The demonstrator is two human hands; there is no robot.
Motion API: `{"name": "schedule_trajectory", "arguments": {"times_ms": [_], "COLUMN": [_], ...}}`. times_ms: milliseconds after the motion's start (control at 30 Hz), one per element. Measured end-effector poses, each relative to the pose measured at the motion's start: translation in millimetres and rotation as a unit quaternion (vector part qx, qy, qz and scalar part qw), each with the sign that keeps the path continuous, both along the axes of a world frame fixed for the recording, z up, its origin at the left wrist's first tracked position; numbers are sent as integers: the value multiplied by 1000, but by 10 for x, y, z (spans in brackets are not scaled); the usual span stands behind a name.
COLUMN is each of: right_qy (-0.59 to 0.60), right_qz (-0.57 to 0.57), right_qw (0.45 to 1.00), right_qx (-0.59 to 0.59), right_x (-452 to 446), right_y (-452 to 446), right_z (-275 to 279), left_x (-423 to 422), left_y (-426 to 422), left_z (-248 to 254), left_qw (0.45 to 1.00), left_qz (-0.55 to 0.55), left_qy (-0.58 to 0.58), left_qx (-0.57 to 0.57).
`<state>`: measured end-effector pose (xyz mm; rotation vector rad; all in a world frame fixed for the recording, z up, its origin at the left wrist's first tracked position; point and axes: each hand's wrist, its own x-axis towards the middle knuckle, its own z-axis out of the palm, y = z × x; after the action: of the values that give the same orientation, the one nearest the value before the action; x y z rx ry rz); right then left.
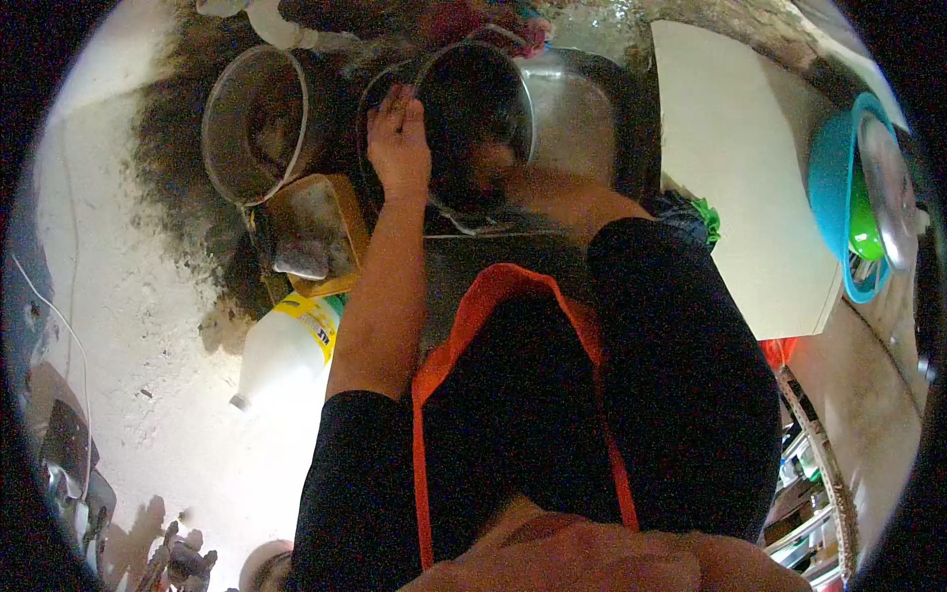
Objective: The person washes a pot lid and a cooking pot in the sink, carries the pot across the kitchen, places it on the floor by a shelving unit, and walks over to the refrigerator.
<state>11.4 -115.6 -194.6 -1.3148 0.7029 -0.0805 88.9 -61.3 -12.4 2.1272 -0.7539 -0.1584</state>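
A dark round pot (456,94) with a thin pale rim stands in the metal sink (577,109). My left hand (400,143) is closed on the pot's left edge. Inside the pot is my right hand (490,163), dim and blurred, with its fingers lost in the shadow. Whether it holds anything there cannot be made out.
Left of the sink stand a round bucket (209,128) and a yellowish tub (345,212) holding a greyish lump. A white bottle (281,350) lies below them. To the right are a pale board (735,178) and a blue basin (834,183) with a metal lid (885,187).
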Motion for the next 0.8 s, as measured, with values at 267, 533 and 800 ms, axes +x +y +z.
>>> {"name": "schedule_trajectory", "arguments": {"times_ms": [267,533,800], "right_qy": [-144,125,-91], "right_qz": [-11,323,165], "right_qw": [841,768,963], "right_qx": [522,-538,-195], "right_x": [303,-56,532], "right_y": [137,-527,351], "right_z": [1073,686,490], "left_x": [-10,65,92], "left_y": [0,131,117], "left_z": [65,14,131], "left_qw": [999,997,993], "left_qz": [10,44,51], "left_qy": [31,46,107], "left_qx": [9,-39,-25]}}
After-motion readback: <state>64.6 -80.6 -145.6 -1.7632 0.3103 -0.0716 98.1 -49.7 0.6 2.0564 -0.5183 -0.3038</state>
